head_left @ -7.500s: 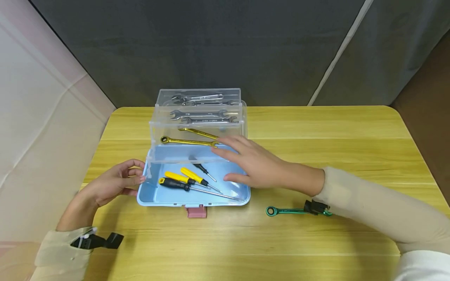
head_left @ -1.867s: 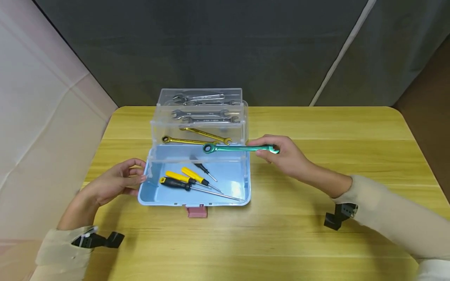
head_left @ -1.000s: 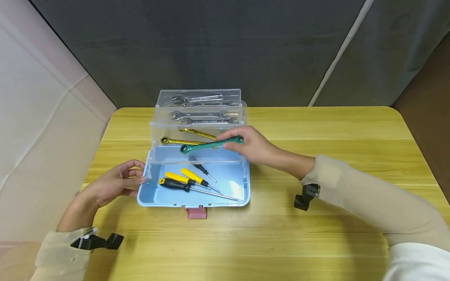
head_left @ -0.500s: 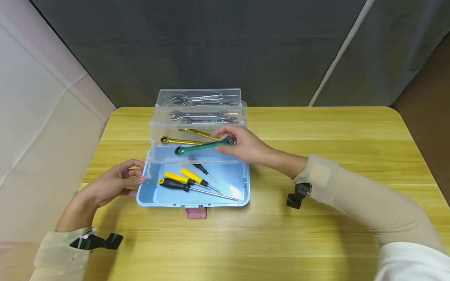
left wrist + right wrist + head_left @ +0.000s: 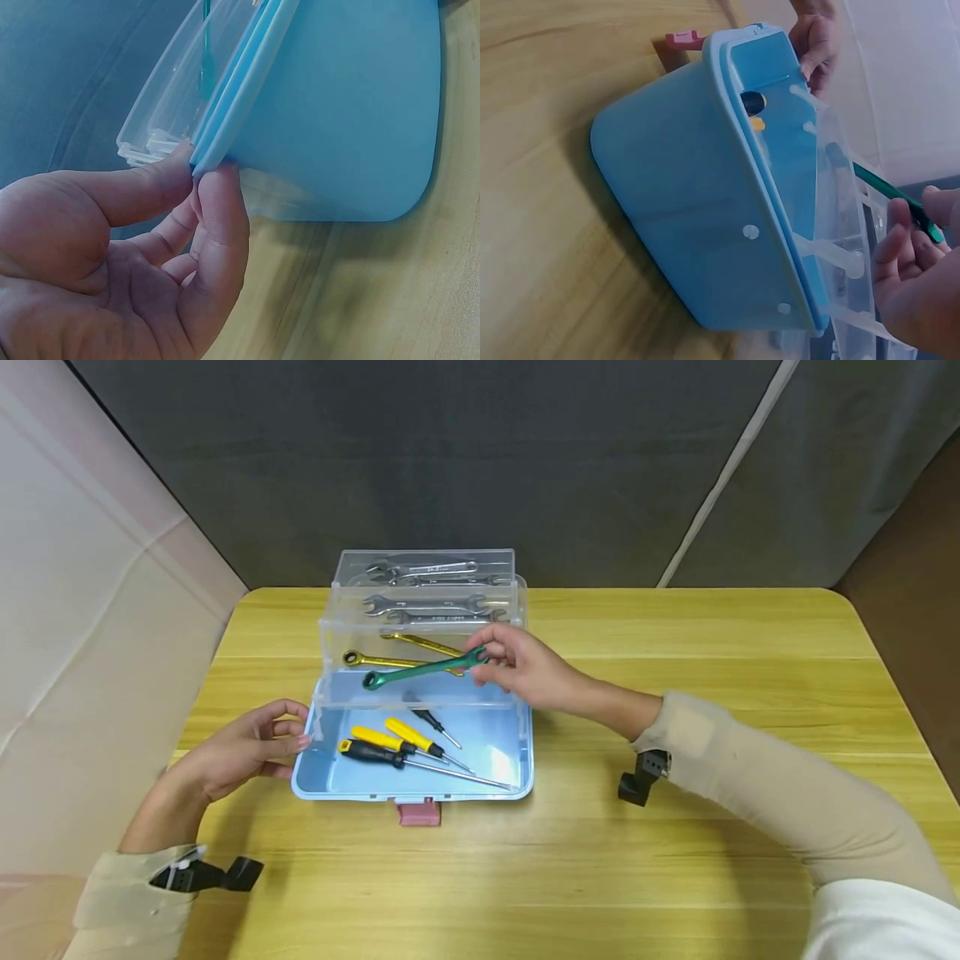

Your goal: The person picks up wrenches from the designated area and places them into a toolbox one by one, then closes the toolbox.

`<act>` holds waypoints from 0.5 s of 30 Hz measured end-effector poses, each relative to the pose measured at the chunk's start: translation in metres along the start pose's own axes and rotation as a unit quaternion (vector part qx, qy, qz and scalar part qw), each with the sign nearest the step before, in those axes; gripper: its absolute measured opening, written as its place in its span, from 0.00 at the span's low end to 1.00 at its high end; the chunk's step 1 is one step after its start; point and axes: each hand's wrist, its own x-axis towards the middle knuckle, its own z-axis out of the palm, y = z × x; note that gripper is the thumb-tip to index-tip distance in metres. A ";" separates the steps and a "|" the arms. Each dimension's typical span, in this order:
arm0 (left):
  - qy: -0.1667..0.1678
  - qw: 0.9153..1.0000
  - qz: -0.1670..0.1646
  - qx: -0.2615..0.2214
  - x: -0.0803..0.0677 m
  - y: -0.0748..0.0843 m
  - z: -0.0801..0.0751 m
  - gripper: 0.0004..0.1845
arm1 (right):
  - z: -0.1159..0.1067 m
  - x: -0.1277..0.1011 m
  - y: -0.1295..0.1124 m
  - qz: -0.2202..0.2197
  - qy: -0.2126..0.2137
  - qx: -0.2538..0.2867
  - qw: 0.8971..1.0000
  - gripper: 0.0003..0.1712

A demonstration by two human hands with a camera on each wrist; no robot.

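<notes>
My right hand (image 5: 525, 668) pinches a green ratcheting wrench (image 5: 420, 670) near its open end. The wrench hangs over the lower clear tray (image 5: 330, 689) of a blue toolbox (image 5: 302, 785), its ring end pointing left. Two gold wrenches (image 5: 397, 661) lie in that tray, partly hidden by the green one and my fingers. At the box's left side, my left hand (image 5: 247, 747) pinches the rim corner between thumb and finger, as the left wrist view shows of the blue box (image 5: 352, 105). The right wrist view shows the green wrench (image 5: 877, 182) between my right thumb and fingers.
Silver wrenches (image 5: 425, 605) lie in the upper clear trays. Several screwdrivers (image 5: 375, 753), with yellow or black handles, lie in the box bottom. A pink latch (image 5: 419, 813) hangs at the front. The box stands on a wooden table (image 5: 637, 877) before a dark curtain (image 5: 450, 460).
Earlier the green wrench lay on the table at the right; my right hand picked it up and brought it left over the tray. Lately it shifts only slightly. My left hand stays put.
</notes>
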 end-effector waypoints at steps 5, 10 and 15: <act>0.000 1.000 -0.001 0.001 0.000 0.000 0.000 0.11 | -0.001 0.000 -0.001 -0.030 0.029 -0.123 0.992 0.18; 0.002 1.000 -0.003 0.006 0.000 0.000 0.000 0.11 | -0.002 -0.001 -0.003 -0.031 0.039 -0.226 0.973 0.17; 0.002 1.000 -0.006 0.004 0.000 0.000 0.000 0.11 | -0.001 -0.001 -0.004 -0.024 0.018 -0.336 0.942 0.18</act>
